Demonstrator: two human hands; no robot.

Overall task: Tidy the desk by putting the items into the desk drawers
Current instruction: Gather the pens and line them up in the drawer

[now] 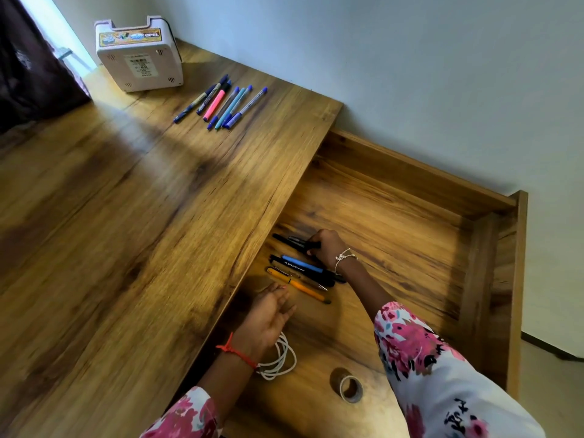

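As both hands worked inside: the open desk drawer (407, 191), lower right of the frame, was already taking stationery off the desk top (132, 197).
Right hand: the right hand (327, 248), at centre frame, was curled shut around two black pens (292, 241), whose free ends pointed toward the left of the frame.
Left hand: the left hand (268, 314), lower centre, lay loosely open with fingers spread, gripping nothing, its fingertips just short of an orange pen (300, 286).
Drawer contents: a blue pen (301, 263), dark pens and the orange pen lay side by side on the drawer floor between the two hands; a coiled white cable (281, 358) sat by the left wrist, a roll of tape (350, 388) near the bottom edge.
Left on the desk: a row of blue, teal and pink pens (221, 102) lay at upper centre, long axes running from lower left to upper right, beside a white box (139, 55) at upper left.
Next reach: those pens lay up and to the left of both hands, well apart from the drawer; the empty left hand looked the nearer and the likelier to fetch them.
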